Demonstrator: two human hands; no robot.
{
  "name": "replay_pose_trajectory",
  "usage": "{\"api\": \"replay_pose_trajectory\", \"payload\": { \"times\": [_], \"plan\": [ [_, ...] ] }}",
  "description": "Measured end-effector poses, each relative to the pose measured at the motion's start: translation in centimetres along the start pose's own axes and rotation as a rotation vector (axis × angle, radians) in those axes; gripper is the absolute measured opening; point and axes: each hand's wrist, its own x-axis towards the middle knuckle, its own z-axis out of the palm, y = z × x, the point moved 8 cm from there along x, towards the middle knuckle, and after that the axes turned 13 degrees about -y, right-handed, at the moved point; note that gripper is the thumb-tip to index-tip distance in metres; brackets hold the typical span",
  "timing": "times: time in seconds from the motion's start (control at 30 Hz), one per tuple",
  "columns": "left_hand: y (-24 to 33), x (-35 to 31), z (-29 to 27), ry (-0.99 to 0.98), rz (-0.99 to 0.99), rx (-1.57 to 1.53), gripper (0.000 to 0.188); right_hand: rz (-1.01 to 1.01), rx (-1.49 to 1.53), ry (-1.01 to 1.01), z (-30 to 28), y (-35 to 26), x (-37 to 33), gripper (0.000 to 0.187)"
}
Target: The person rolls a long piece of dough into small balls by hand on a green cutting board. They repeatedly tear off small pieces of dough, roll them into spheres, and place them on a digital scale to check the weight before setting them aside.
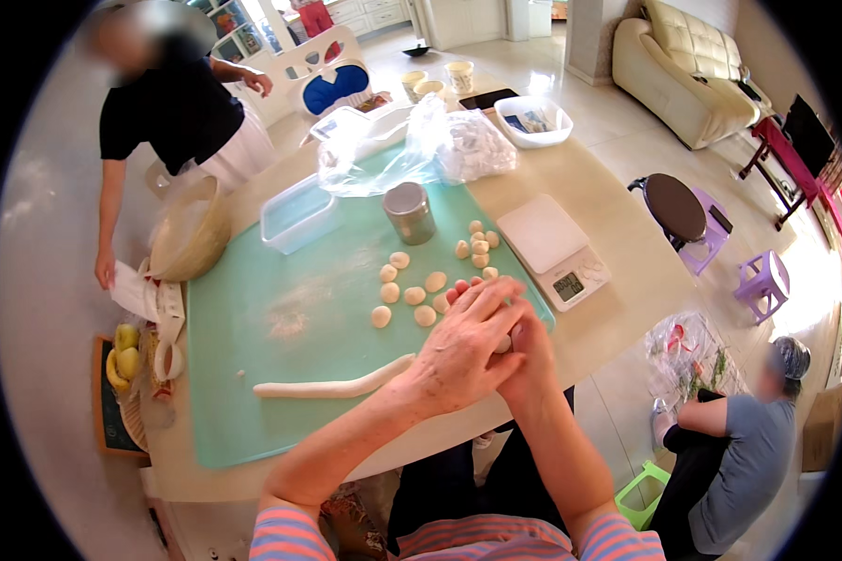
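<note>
My left hand (460,344) lies across my right hand (530,353), over the right part of a green mat (253,430). Between them a bit of a pale dough ball (504,344) shows; the rest is hidden by my fingers. Both hands are closed around it. Several small dough balls (414,295) sit loosely on the mat just beyond my hands, with another group (480,247) farther right. A long dough rope (332,386) stretches from beside my left wrist toward the left. Loose flour (290,311) dusts the mat's middle.
Beyond the dough stand a metal canister (409,213), a clear plastic container (297,215) and crumpled plastic bags (421,150). A white kitchen scale (552,248) is at right. One person (173,117) stands far left beside a large bowl (192,229); another (748,449) sits low at right.
</note>
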Motion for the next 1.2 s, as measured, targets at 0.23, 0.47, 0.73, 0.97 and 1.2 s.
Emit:
{"api": "replay_pose_trajectory", "payload": {
  "times": [0.23, 0.47, 0.73, 0.97, 1.2],
  "plan": [
    [5.2, -0.6, 2.6, -0.073, 0.216, -0.002, 0.087, -0.428, -0.047, -0.338, 5.5, -0.4, -0.3, 0.084],
    [5.1, -0.6, 1.0, 0.013, 0.288, 0.010, 0.085, -0.083, -0.320, -0.088, 7.7, -0.1, -2.2, 0.092],
    [8.8, -1.5, -0.6, 0.042, 0.369, 0.118, 0.093, -0.121, -0.073, -0.472, 9.8, 2.3, -1.7, 0.079],
    [11.5, -5.4, 3.1, -0.003, 0.486, -0.029, 0.090, -0.323, 0.355, -0.291, 10.6, 5.2, -5.4, 0.075],
    [6.7, -2.9, -1.2, 0.209, 0.315, -0.651, 0.075, 0.105, 0.220, -0.142, 7.7, 4.1, -4.0, 0.068]
  ]
}}
